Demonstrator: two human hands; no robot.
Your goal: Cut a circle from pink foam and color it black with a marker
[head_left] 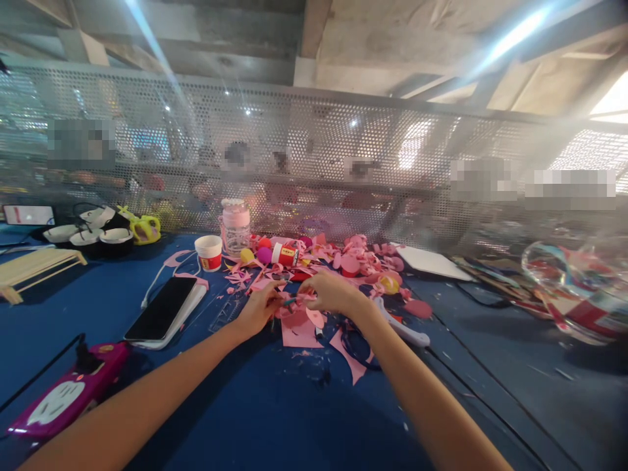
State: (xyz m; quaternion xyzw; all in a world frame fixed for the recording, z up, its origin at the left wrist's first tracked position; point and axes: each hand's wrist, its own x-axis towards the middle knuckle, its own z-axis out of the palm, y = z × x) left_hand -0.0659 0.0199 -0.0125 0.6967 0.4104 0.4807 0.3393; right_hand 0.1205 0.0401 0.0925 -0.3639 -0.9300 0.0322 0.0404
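My left hand [259,307] and my right hand [328,292] meet over the middle of the table, both with fingers closed. Between their fingertips is a small teal object [290,301], too small to name, with bits of pink material around it. Just below lies a pink sheet [299,330] with a rounded pink piece [316,318] on top. Under my right wrist are a pointed pink scrap [354,363] and a dark looped cord. A white-handled tool [405,331], which looks like a glue gun with a black cord, rests right of that wrist.
Pink scraps [350,265] are heaped behind my hands, with a tipped paper cup [285,254] among them. Left stand a paper cup [209,254], a pink-capped bottle [236,229], a phone [161,311] and a purple power strip [73,392]. A clear plastic container [583,294] is far right.
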